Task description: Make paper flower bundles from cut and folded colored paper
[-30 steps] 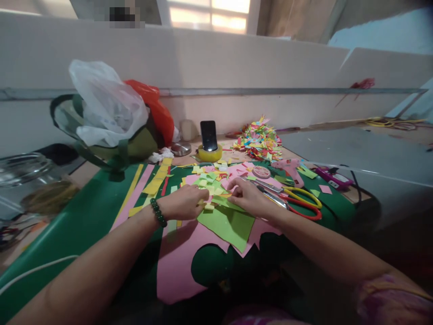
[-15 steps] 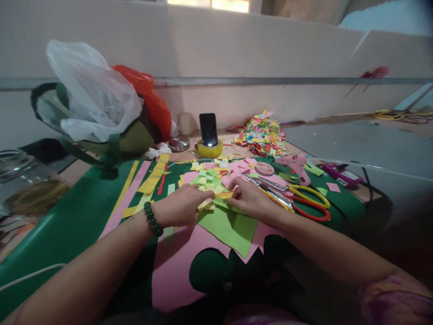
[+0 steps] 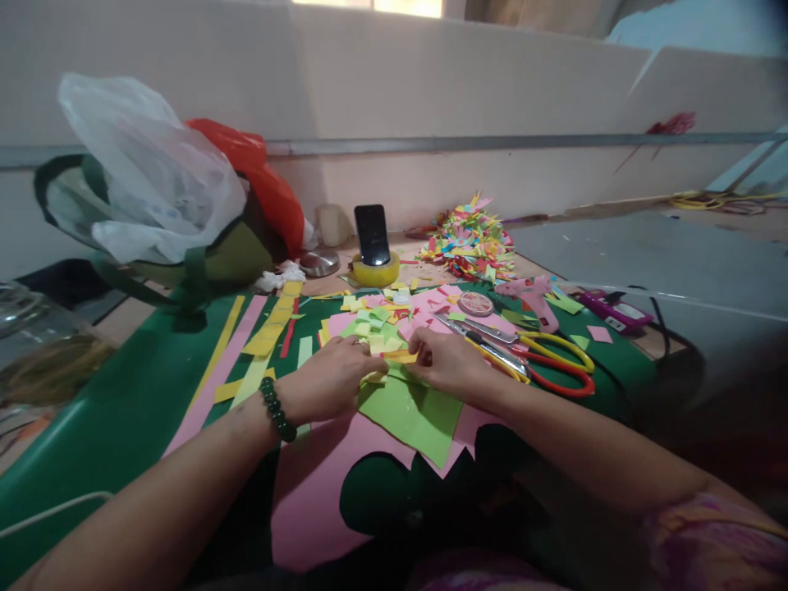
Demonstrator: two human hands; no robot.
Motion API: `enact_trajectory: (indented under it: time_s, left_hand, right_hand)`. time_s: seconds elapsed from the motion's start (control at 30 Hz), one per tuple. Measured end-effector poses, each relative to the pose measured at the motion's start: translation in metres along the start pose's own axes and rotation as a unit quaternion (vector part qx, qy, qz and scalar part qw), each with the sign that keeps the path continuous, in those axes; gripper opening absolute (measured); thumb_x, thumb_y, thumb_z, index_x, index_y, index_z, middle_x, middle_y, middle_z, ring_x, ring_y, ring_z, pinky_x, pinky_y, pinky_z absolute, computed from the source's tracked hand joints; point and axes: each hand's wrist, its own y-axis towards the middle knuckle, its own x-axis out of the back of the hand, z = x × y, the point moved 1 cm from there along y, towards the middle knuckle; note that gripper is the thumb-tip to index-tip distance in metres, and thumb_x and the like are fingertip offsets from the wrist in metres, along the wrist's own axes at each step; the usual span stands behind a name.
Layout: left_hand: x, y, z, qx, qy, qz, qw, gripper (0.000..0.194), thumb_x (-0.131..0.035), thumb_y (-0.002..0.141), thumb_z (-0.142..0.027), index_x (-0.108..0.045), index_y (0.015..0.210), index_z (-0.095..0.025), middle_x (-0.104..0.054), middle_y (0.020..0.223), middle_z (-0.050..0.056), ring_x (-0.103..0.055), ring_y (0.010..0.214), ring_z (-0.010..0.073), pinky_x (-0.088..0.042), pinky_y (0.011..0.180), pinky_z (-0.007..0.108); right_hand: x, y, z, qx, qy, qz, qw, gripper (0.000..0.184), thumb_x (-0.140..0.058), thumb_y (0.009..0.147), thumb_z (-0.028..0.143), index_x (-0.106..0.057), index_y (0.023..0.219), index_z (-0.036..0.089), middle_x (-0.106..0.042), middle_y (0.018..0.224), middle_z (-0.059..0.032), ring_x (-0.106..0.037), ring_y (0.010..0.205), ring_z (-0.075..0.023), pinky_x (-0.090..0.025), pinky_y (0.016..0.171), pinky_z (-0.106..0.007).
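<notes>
Over a light green paper sheet [image 3: 412, 410], my left hand [image 3: 336, 373] and my right hand [image 3: 443, 361] face each other with fingers closed. A narrow yellow-orange paper strip [image 3: 401, 357] stretches between their fingertips, pinched at both ends; the exact grip is partly hidden. Small yellow and pale green paper pieces [image 3: 378, 320] lie just beyond the fingers. Under the green sheet is a large pink sheet [image 3: 308, 501] with a round cut-out. Beside my right hand rest scissors with red and yellow handles [image 3: 563, 353] and a utility knife [image 3: 498, 353].
Behind stand a phone [image 3: 372, 234] leaning in a yellow tape roll [image 3: 377, 271] and a pile of curled colourful paper [image 3: 473, 238]. A pink glue gun [image 3: 533, 300] lies at right. Long paper strips [image 3: 215, 361] and a bag [image 3: 227, 238] are at left.
The view has shifted slightly, so most things sit a little further left. My left fingers have bent inward a little at the strip; my right hand stays at its other end.
</notes>
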Motion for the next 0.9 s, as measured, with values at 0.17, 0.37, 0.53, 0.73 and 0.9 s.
enact_trajectory:
  time_s: [0.17,0.37,0.53,0.73,0.9]
  left_hand:
    - [0.001,0.000,0.000,0.005,-0.002,0.005,1.000,0.033,-0.054,0.077,-0.012,-0.068,0.105,-0.022,-0.066,0.096,0.010,-0.056,0.091,0.0264,-0.043,0.080,0.039]
    - [0.002,0.001,-0.001,0.006,-0.012,0.005,1.000,0.033,-0.052,0.077,-0.012,-0.067,0.105,-0.022,-0.067,0.095,0.009,-0.057,0.091,0.0259,-0.042,0.082,0.039]
    - [0.003,0.001,-0.001,0.009,-0.018,0.014,1.000,0.032,-0.052,0.079,-0.015,-0.066,0.107,-0.023,-0.067,0.099,0.010,-0.058,0.095,0.0282,-0.042,0.084,0.041]
    - [0.008,-0.001,0.005,0.026,-0.034,0.012,0.999,0.033,-0.047,0.081,-0.015,-0.055,0.113,-0.020,-0.069,0.098,0.008,-0.061,0.093,0.0260,-0.044,0.084,0.039]
    - [0.008,-0.001,0.007,0.039,-0.030,0.004,0.999,0.032,-0.045,0.079,-0.013,-0.051,0.110,-0.019,-0.068,0.101,0.010,-0.060,0.096,0.0265,-0.044,0.084,0.039]
  right_hand:
    - [0.010,-0.001,-0.011,0.044,0.044,-0.051,0.997,0.007,-0.064,0.076,0.024,-0.062,0.080,0.019,-0.066,0.074,-0.0005,-0.057,0.067,-0.0138,-0.038,0.059,-0.025]
    - [0.021,0.003,-0.022,0.219,0.045,-0.139,0.965,0.028,-0.048,0.081,0.009,-0.073,0.084,0.021,-0.065,0.087,-0.0053,-0.056,0.080,-0.0167,-0.046,0.074,-0.031]
    - [0.003,0.005,-0.016,0.327,-0.133,-0.041,0.935,0.030,-0.052,0.089,0.009,-0.077,0.094,0.024,-0.065,0.094,-0.0098,-0.050,0.088,-0.0213,-0.041,0.075,-0.034]
    - [-0.007,0.007,-0.012,0.336,-0.220,0.010,0.916,0.028,-0.052,0.091,0.009,-0.075,0.103,0.021,-0.063,0.099,-0.0112,-0.047,0.090,-0.0214,-0.038,0.075,-0.033]
    - [-0.007,0.008,-0.009,0.332,-0.219,-0.003,0.918,0.031,-0.050,0.091,0.009,-0.071,0.110,0.021,-0.063,0.099,-0.0115,-0.046,0.092,-0.0224,-0.039,0.077,-0.034]
